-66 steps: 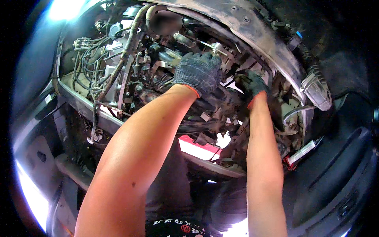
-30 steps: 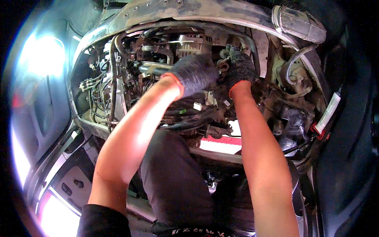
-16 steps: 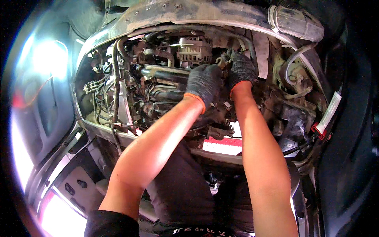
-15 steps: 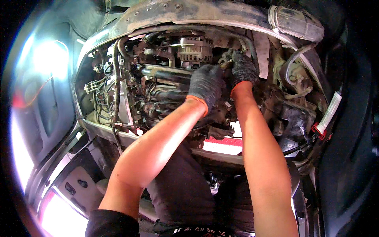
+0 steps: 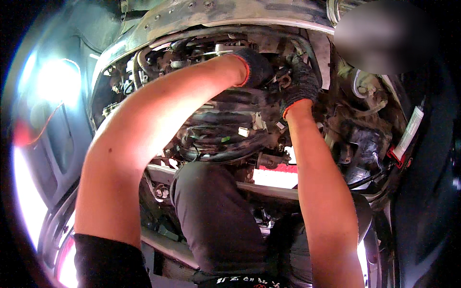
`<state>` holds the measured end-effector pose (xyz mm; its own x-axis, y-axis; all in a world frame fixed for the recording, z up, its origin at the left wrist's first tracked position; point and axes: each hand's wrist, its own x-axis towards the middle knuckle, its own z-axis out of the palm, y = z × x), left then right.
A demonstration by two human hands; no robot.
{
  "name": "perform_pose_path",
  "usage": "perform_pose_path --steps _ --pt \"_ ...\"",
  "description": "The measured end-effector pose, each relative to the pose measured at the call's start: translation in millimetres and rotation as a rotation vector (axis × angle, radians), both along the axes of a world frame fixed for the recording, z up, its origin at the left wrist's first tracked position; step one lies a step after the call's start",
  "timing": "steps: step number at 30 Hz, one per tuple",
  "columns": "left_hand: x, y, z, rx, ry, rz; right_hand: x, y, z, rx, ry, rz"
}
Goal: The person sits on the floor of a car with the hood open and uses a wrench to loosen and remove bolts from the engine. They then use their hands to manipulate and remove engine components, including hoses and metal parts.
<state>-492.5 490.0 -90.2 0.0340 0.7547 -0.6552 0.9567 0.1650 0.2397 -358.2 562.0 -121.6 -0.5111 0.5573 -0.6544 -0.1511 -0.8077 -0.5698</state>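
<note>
Both hands wear dark knit gloves with orange cuffs and work deep in a vehicle's engine bay. My left hand [image 5: 259, 69] reaches across the alternator [image 5: 225, 49], bent at the wrist. Its fingers look curled toward the right and lie in shadow, so what they hold is hidden. Just right of it, my right hand [image 5: 303, 82] is closed beside a brownish metal fitting [image 5: 284, 80], below a dark hose [image 5: 307, 50]. I cannot make out what lies inside the right fingers. The two hands are close together but apart.
Dark curved intake pipes [image 5: 216, 129] lie nearer to me, with a pale scrap [image 5: 244, 132] on them. A white tube with a red end [image 5: 408, 134] stands at the right rim. A bright lamp [image 5: 60, 81] shines at left. A blurred patch covers the upper right.
My left hand has moved farther away and now bends over the alternator, its elbow swung out to the left. My right hand has stayed near the fitting, lowered slightly. A blurred patch has appeared upper right.
</note>
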Motion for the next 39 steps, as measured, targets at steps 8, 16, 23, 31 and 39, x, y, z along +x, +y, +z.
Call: perform_pose_path --steps 8,16,23,31,39 --pt "12 12 -12 0.136 0.055 -0.08 16 7 -44 0.903 -0.259 0.251" --pt "-6 3 -1 0.056 -0.056 -0.04 14 6 12 1.575 -0.66 0.711" --pt "1 7 -20 0.08 0.026 -0.056 14 7 3 1.435 -0.666 0.709" --pt "-15 8 -30 0.151 -0.045 -0.199 14 7 -19 1.507 -0.54 0.612" --pt "4 15 0 0.062 -0.009 -0.043 12 9 -20 1.083 -0.387 0.554"
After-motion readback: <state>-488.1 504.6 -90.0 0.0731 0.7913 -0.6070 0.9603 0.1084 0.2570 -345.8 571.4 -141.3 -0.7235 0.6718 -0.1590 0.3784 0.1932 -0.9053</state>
